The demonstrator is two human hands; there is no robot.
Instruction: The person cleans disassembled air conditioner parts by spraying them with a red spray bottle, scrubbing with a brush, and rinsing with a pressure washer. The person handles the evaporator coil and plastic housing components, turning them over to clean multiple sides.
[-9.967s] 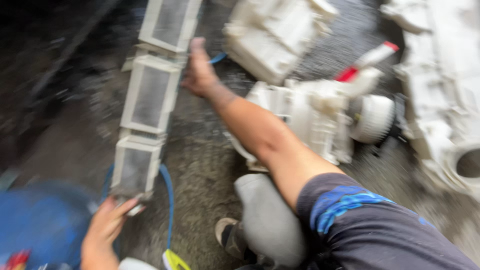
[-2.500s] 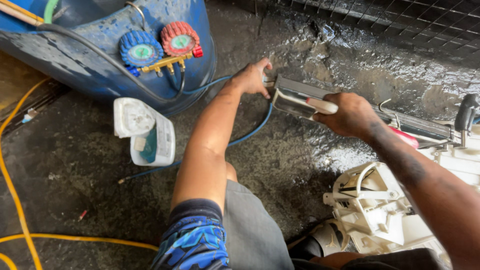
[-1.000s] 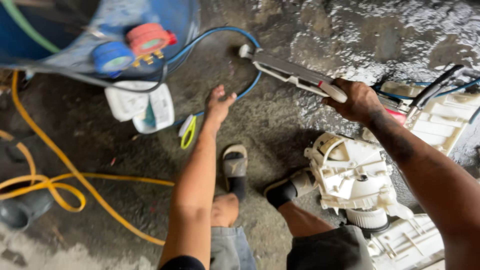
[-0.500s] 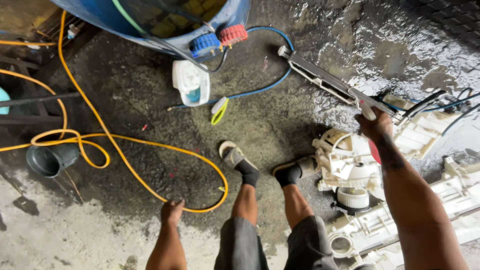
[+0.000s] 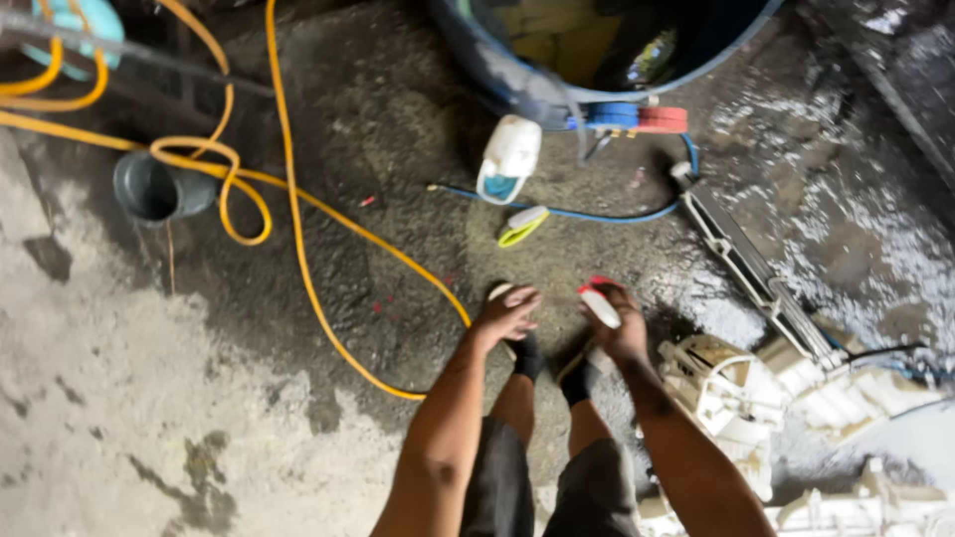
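Both hands hover above the feet: right hand (image 5: pixel 619 328) grips a white-and-red tool (image 5: pixel 600 304), left hand (image 5: pixel 507 313) loosely open, empty. Nearby white housings (image 5: pixel 741 393) lie apart on the wet floor, seemingly unassembled.

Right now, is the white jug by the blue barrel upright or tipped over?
Tipped over: the white jug lies on its side on the wet floor, beside the blue barrel.

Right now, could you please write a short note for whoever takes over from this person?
Left hand: empty, fingers loosely curled, above the feet.
Right hand: holds a small white tool with a red end.
Long white louvred part lies on the wet floor to the right, beside the white plastic housings.
Yellow hose, white jug and gauge set lie ahead.
Done and left: cannot tell from this view.
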